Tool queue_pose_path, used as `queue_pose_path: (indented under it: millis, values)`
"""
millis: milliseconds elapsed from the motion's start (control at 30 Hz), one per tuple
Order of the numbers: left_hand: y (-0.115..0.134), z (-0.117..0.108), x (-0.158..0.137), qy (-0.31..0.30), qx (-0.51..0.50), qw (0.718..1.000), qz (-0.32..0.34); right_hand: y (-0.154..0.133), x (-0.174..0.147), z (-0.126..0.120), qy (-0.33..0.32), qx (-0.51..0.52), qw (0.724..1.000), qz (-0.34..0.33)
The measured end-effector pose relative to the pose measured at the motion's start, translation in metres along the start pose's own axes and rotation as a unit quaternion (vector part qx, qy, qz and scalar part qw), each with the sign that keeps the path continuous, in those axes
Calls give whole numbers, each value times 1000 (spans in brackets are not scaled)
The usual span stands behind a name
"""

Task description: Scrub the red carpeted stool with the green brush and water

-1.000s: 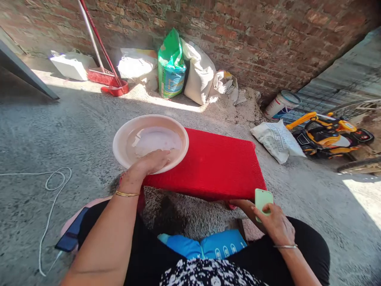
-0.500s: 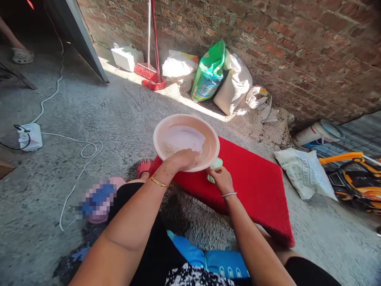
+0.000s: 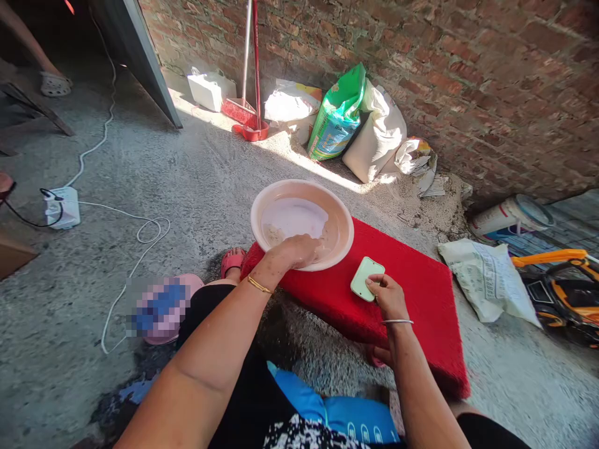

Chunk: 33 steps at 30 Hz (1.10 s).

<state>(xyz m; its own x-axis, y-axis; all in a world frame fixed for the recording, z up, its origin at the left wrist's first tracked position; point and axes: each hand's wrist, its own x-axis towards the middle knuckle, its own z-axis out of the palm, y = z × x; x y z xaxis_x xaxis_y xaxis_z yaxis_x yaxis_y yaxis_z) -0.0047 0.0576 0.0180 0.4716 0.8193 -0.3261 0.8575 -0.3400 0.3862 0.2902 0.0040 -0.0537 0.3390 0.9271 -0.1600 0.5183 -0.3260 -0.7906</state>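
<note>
A wide peach plastic basin (image 3: 349, 234) holds cloudy water and rests on the left end of a bench covered in red plush (image 3: 421, 280). My left hand (image 3: 299, 251) reaches over its near rim, with the fingers dipped in the water; their tips are hidden, and I cannot tell whether they grip anything. To the right of the basin, my right hand (image 3: 387, 294) is closed on the edge of a pale green rectangular dish (image 3: 362, 279), pinched between thumb and fingers above the red cover.
A pink basin (image 3: 191, 287) with a blurred blue patch sits at lower left. White cable and a power strip (image 3: 63, 207) lie on the concrete floor. Sacks (image 3: 337, 118), a red broom and dustpan (image 3: 253, 130) line the brick wall. A toy digger (image 3: 566, 293) stands at right.
My right hand has moved right, away from the basin's rim, bringing the pale green dish into fuller view. My left hand stays in the basin. The whole view has shifted slightly.
</note>
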Motion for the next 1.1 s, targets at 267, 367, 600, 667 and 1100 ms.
queue_pose_path:
  millis: [267,367,600,667,1100]
  values:
    - [-8,9,10,8,14,1000,19,-32,-26,70,-96,74,992,-29]
    - [-12,9,12,7,31,999,25,-24,-22,58,-92,37,995,-31]
    - [-14,9,9,14,33,999,31,78,-24,-101,54,56,991,106]
    - [-16,10,10,17,30,999,34,109,-32,-146,125,42,982,134]
    - [-15,1,10,3,66,997,28,3,-9,11,-104,146,984,-16]
